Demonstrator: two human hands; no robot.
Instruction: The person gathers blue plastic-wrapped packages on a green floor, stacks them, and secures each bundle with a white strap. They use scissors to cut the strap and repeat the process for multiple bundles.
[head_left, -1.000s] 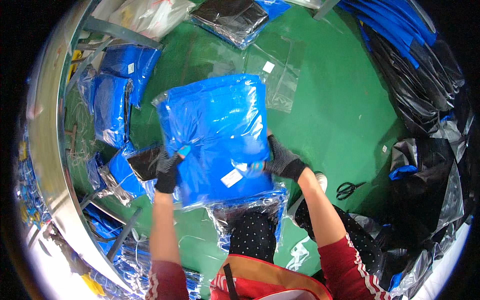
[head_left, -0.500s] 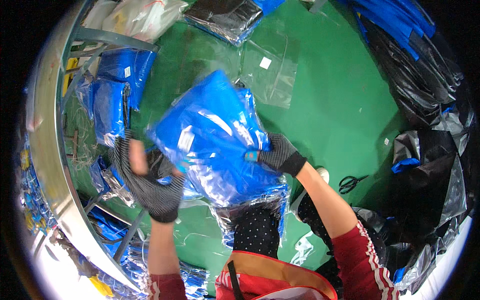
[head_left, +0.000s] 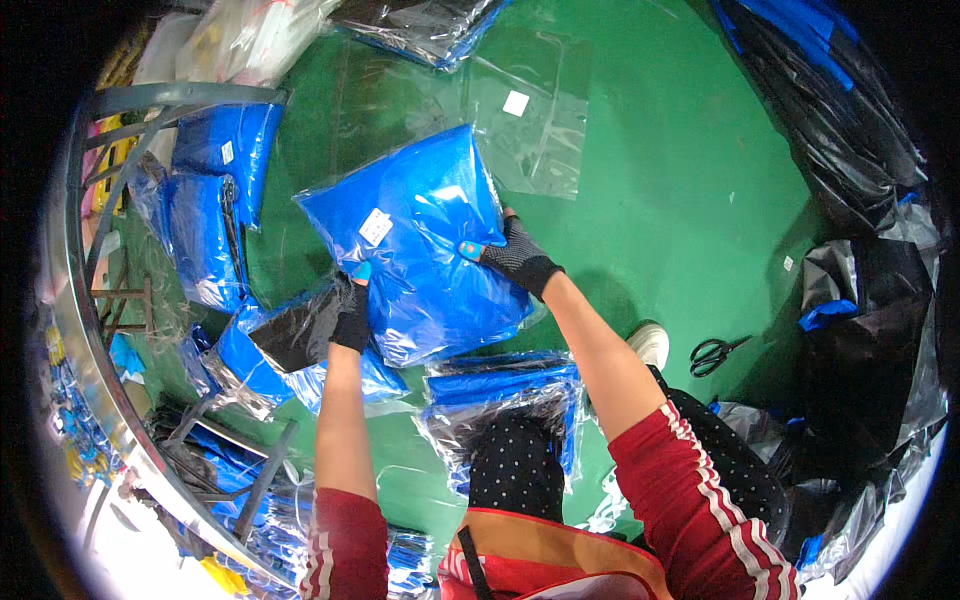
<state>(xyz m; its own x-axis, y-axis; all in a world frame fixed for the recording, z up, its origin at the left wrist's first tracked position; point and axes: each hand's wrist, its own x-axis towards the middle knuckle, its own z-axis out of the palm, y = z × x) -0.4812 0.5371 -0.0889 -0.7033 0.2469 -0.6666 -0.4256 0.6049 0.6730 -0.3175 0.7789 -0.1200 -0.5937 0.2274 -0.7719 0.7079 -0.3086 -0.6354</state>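
Note:
A folded blue sheet in a clear plastic bag [head_left: 420, 210], with a white label on its upper left, is held out in front of me. My left hand [head_left: 350, 308] grips its lower left edge, the thumb lying on top. On the opposite side my right hand [head_left: 517, 256] pinches the right edge between thumb and fingers. Both hands wear dark grey gloves with the thumb tips bare or blue-tipped; the fingers under the package are hidden. Close below it, more bagged blue packages [head_left: 500, 378] lie at my knee. Beside my left wrist is a black and blue bagged package [head_left: 300, 330].
Flat clear bags [head_left: 535, 150] lie on the green floor ahead. Black-handled scissors [head_left: 712, 356] rest to the right, near my shoe [head_left: 650, 345]. Black and blue sheeting [head_left: 860, 350] is heaped at far right. A metal-framed table [head_left: 120, 440] stands left, near blue packages [head_left: 205, 235].
My left hand has moved from beside the package onto its lower left edge and closed there. The package has turned slightly and settled flatter; my right hand has shifted a little up and left.

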